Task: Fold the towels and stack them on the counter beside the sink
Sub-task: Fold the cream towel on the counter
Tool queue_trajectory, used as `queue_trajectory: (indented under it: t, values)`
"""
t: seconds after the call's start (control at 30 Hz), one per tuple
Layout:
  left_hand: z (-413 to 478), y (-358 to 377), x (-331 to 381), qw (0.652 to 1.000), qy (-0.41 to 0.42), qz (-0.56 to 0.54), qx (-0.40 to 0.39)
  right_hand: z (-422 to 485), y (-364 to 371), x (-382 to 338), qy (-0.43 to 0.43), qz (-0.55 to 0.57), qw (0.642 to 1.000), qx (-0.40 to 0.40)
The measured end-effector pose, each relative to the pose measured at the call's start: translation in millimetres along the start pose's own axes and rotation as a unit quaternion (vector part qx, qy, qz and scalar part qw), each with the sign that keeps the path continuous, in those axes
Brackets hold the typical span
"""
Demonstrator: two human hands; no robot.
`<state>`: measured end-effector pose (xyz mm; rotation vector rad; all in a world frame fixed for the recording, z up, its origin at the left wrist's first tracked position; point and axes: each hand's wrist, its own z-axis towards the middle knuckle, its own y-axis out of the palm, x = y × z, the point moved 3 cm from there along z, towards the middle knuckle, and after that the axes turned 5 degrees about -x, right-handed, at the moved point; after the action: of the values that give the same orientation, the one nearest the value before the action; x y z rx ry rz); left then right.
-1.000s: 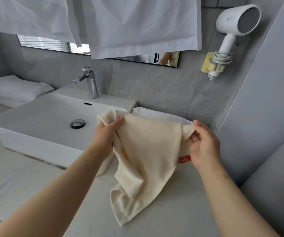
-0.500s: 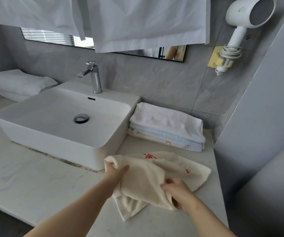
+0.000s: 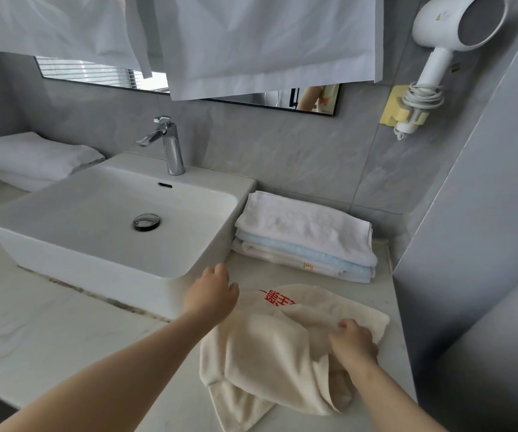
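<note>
Though right hand [image 3: 352, 344] still on towel [image 3: 267, 347], left hand [image 3: 212, 294] now off.

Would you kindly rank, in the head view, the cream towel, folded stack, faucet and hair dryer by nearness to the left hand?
1. cream towel, beside the left hand
2. folded stack, behind-right
3. faucet, farther back, leftward
4. hair dryer, high right

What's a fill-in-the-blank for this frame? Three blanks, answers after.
The cream towel on the counter bears ___ lettering.
Of the left hand and right hand, the one gripping that towel is the ___.
The folded stack beside the sink has a ___ towel on top.
Missing: red; right; white.
</note>
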<state>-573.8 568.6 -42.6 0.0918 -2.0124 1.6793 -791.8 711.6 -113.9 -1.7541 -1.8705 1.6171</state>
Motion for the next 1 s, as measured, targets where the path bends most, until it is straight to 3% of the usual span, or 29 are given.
queue_trajectory:
  t: [0.13,0.27,0.43,0.57,0.67,0.8,1.0]
  values:
    - [13,27,6,0.995,0.051,0.056,-0.059,3,6,3,-0.019,0.040,0.999,-0.029]
    - [15,55,8,0.990,0.002,0.021,-0.136,5,5,5,-0.039,0.003,0.999,-0.012]
    - [23,74,19,0.978,0.017,0.052,-0.200,28,0,2,-0.032,0.001,0.999,-0.020]
    - [27,84,28,0.973,0.034,0.099,-0.205,44,1,13,-0.014,-0.037,0.997,-0.070]
    - [32,87,32,0.973,0.047,0.109,-0.198,51,8,18,-0.030,-0.093,0.994,-0.057]
    - [37,82,40,0.969,0.066,0.138,-0.194,54,10,19,-0.028,-0.070,0.996,-0.050]
    - [51,68,29,0.967,0.034,0.029,-0.249,38,-4,10,-0.008,-0.059,0.998,-0.023]
